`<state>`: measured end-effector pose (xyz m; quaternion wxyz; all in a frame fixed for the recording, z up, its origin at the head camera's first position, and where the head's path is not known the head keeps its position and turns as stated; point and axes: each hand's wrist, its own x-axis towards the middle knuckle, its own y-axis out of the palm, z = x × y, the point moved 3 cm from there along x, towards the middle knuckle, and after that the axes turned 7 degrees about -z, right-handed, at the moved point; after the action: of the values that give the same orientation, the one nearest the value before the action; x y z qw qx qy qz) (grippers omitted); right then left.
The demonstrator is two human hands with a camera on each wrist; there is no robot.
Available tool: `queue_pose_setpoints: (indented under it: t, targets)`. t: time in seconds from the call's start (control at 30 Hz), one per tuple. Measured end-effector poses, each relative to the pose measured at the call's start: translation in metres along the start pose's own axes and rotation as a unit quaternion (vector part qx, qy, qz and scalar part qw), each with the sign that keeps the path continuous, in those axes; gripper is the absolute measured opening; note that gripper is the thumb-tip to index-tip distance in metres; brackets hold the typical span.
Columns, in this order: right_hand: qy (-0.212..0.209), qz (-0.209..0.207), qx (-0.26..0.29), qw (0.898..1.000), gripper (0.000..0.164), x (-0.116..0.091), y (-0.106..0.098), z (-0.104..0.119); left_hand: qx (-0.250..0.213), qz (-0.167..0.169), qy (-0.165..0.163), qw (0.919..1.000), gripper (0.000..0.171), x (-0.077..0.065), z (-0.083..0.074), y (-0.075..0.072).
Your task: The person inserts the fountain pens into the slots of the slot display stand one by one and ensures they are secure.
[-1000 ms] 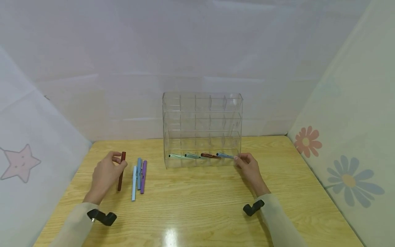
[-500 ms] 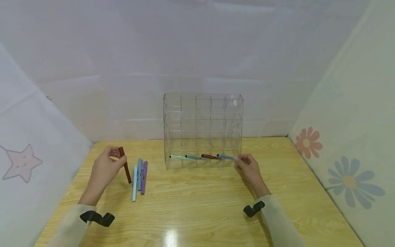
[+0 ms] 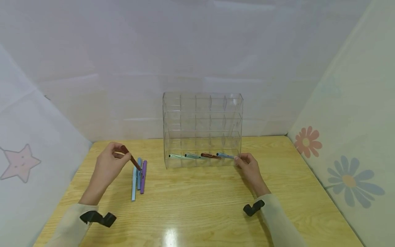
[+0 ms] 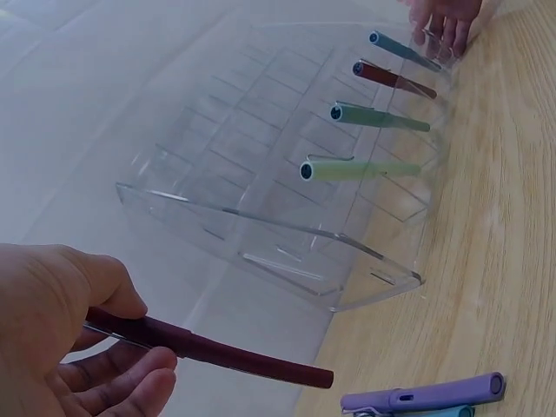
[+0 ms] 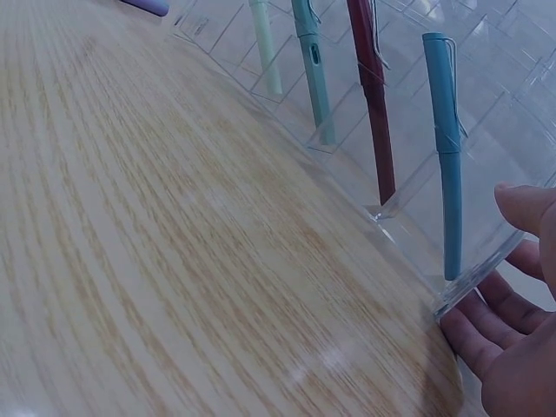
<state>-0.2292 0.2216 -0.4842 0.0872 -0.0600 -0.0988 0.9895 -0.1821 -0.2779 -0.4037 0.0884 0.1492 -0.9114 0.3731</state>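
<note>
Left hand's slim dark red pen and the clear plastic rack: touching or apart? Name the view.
Apart. The head view shows wooden tabletop between the held dark red pen and the clear plastic rack.

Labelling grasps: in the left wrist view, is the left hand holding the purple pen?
No: the left hand pinches a dark red pen, while the purple pen lies on the table.

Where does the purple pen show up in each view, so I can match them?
Head: the purple pen lies left of the rack, just right of a loose blue pen.
Left wrist: the purple pen is near the bottom edge, right of centre.
Right wrist: only one end of the purple pen shows, at the top edge, left of centre.
Shared landmark: the rack, in all three.
</note>
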Motion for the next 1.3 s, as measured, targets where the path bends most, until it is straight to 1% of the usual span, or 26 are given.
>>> queue_pose_setpoints:
  t: [0.23, 0.33, 0.5, 0.7, 0.87, 1.1, 1.3]
  targets:
    - [0.002, -0.003, -0.001, 1.0, 0.035, 0.002, 0.0, 0.0, -0.013, 0.004, 0.016, 0.9998, 0.033, -0.001, -0.009, 0.0]
    - [0.005, -0.005, -0.003, 1.0, 0.037, 0.009, 0.001, -0.01, -0.018, 0.008, 0.02, 0.9996, 0.032, -0.002, -0.015, 0.001]
    - [-0.01, -0.021, -0.01, 1.0, 0.041, 0.022, 0.002, -0.031, -0.037, 0.01, 0.033, 0.9987, 0.025, -0.004, -0.027, 0.002]
    - [-0.027, -0.027, -0.01, 0.999, 0.037, 0.025, 0.003, -0.036, -0.057, 0.018, 0.059, 0.9965, 0.024, -0.007, -0.036, 0.007]
    - [-0.03, -0.027, -0.011, 0.999, 0.036, 0.023, 0.003, -0.036, -0.06, 0.028, 0.072, 0.9952, 0.024, -0.009, -0.039, 0.013]
    - [-0.029, -0.025, -0.014, 0.999, 0.038, 0.023, 0.003, -0.035, -0.082, 0.04, 0.066, 0.9937, 0.024, -0.01, -0.042, 0.022]
    - [-0.028, -0.023, -0.01, 0.999, 0.038, 0.023, 0.003, -0.036, -0.065, 0.042, 0.077, 0.994, 0.023, -0.009, -0.041, 0.033]
